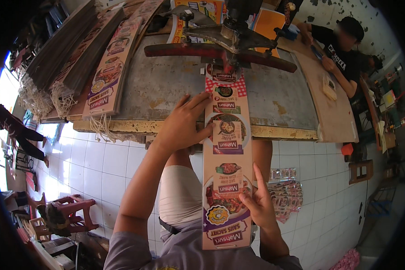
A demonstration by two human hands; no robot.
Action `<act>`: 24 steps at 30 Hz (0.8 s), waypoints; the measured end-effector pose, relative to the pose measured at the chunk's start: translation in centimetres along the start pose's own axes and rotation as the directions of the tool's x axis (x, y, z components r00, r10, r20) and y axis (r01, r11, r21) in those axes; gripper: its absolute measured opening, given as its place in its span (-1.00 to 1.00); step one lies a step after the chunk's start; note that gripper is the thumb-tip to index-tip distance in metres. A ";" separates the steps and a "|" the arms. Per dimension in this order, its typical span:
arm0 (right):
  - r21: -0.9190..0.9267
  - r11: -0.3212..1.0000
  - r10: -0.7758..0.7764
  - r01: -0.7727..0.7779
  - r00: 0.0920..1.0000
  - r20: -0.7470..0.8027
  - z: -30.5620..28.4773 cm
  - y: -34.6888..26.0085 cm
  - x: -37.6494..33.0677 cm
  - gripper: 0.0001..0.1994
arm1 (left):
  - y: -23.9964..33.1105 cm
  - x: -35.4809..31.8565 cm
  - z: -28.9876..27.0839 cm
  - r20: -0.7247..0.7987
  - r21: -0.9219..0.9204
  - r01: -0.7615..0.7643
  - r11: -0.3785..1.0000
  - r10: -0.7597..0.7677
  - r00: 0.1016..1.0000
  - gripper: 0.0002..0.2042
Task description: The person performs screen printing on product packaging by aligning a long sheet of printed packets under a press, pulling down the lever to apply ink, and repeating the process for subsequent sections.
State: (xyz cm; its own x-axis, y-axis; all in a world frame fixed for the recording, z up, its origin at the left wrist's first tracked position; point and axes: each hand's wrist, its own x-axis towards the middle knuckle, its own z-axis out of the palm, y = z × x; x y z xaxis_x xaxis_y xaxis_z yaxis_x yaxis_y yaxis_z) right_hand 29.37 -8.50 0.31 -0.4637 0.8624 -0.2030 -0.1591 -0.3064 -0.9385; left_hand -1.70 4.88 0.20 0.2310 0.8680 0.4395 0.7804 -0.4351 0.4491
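A long narrow printed cardboard strip (pixel 226 180) with food pictures runs from my lap up onto a worn metal-topped workbench (pixel 166 90). Its far end lies under a metal press tool with red arms (pixel 220 49). My left hand (pixel 184 123) rests flat at the bench edge, fingers spread, touching the strip's left side. Lower down, my right hand (pixel 258 202) holds the strip's right edge, index finger raised. Small sachets are fixed along the strip.
Stacks of similar strips with strings (pixel 105 72) lie at the bench's left. Loose sachets (pixel 285 191) lie on the white tiled floor. Another person (pixel 342 45) works at the bench's right. Red stools (pixel 69 211) stand at lower left.
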 end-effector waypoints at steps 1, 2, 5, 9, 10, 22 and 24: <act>-0.004 1.000 0.003 -0.003 1.000 0.003 0.0 0.0 0.0 -0.10 | 0.1 0.0 0.0 0.002 -0.002 0.003 1.000 -0.003 1.000 -0.37; -0.007 1.000 -0.002 0.002 1.000 -0.024 0.0 0.0 0.0 -0.13 | 0.1 0.0 0.0 0.005 -0.005 0.006 1.000 -0.006 1.000 -0.37; -0.261 0.965 -0.010 -0.021 0.993 -0.119 -0.4 -0.5 0.0 -0.26 | 0.3 0.2 -0.1 0.014 -0.007 0.018 1.000 -0.018 1.000 -0.37; -0.816 0.575 -0.393 0.066 0.896 -0.204 -4.1 -3.3 4.1 -0.61 | 0.2 -0.1 -0.3 0.010 -0.011 0.030 1.000 -0.030 1.000 -0.38; -0.884 0.459 -0.499 0.093 0.850 -0.170 -4.6 -4.8 6.0 -0.64 | 0.1 -0.1 -0.3 0.013 -0.010 0.029 1.000 -0.029 0.999 -0.38; -0.922 -0.024 -0.536 0.386 0.774 0.337 -7.2 -5.4 19.6 -0.47 | 0.1 0.4 0.2 0.000 0.085 0.022 0.996 -0.022 1.000 -0.34; -0.922 -0.001 -0.533 0.388 0.780 0.329 -7.1 -5.6 19.6 -0.47 | 0.1 0.4 0.3 0.013 0.086 0.025 0.996 -0.026 1.000 -0.34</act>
State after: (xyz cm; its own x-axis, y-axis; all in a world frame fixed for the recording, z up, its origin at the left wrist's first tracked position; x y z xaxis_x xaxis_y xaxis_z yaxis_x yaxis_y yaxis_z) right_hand 27.35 12.95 -0.35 -0.5637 0.7029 0.4337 0.6234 0.7066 -0.3348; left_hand -1.39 5.28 0.18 0.2181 0.8820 0.4178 0.8327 -0.3914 0.3916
